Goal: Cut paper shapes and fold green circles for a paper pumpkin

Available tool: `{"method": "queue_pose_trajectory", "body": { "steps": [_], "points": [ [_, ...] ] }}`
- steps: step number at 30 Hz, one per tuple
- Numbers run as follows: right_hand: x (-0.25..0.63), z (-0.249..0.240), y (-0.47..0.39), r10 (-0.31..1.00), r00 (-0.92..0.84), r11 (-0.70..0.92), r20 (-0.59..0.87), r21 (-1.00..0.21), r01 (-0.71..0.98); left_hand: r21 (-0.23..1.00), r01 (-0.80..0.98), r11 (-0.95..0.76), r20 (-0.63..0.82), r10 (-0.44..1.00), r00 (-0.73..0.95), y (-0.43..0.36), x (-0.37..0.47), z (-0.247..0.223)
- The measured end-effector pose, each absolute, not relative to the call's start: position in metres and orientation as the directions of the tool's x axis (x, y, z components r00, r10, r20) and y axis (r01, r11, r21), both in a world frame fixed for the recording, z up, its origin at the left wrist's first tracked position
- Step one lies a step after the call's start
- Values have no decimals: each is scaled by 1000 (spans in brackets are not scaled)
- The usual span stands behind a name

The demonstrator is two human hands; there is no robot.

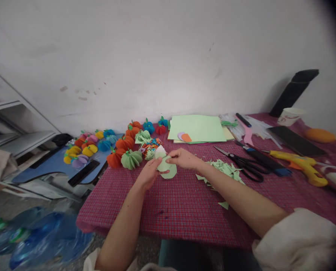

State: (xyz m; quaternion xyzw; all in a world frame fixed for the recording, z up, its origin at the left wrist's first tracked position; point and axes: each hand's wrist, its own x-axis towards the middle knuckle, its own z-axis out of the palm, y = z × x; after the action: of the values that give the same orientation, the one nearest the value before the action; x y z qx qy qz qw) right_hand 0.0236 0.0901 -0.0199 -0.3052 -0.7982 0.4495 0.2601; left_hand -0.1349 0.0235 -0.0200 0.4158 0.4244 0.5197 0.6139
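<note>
"What are the two hands doing?"

"The left hand (149, 175) is pinching a pale green disc (162, 165) of paper, its thumb pressing on the upper face and its fingers curling underneath. The right hand (182, 158) is gripping the same disc near its right side, thumb and fingertips closing on the paper."

"Where is the disc, going by the paper stack (204, 128)?"

"It's sitting on the person's side of the stack, off to the left. A second disc (170, 173) is showing below it, partly overlapped. I can't tell whether that one is resting on the checkered cloth (162, 210) or hanging from the fingers."

"And what's lying around the stack?"

"Two small ovals (186, 137), purple and orange, are lying on its front left part. Left of it, a ribbed green pumpkin (131, 159) is standing among orange pumpkins (124, 143), and more colourful ones are crowding a blue bench (51, 171) farther left."

"What about the other side?"

"In front of the stack, slightly right, a heap of green scraps (224, 169) is lying beside the right forearm. Farther right, the black scissors (242, 162) are lying, then a yellow glue gun (300, 162). A paper cup (290, 116) is standing well to the right of the stack."
</note>
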Motion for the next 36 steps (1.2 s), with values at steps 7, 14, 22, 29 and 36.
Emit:
{"method": "queue_pose_trajectory", "body": {
  "steps": [7, 14, 22, 29, 36],
  "points": [
    [26, -23, 94, 691, -705, 412, 157, -887, 207, 960, -259, 104, -81, 992, 98, 24, -139, -17],
    [28, -23, 98, 669, -720, 460, 187, -864, 204, 980, -195, -37, 31, 999, -35, 31, -144, -25],
    [29, -18, 96, 640, -742, 495, 201, -846, 197, 977, -210, -47, 27, 995, -97, 32, -144, -23],
    [26, -16, 92, 666, -679, 524, 307, -841, 134, 969, -162, -185, 146, 962, -229, 31, -142, -15],
    [22, -14, 88, 706, -630, 460, 323, -886, 61, 918, 70, -391, 394, 872, -290, 36, -148, -24]
  ]
}}
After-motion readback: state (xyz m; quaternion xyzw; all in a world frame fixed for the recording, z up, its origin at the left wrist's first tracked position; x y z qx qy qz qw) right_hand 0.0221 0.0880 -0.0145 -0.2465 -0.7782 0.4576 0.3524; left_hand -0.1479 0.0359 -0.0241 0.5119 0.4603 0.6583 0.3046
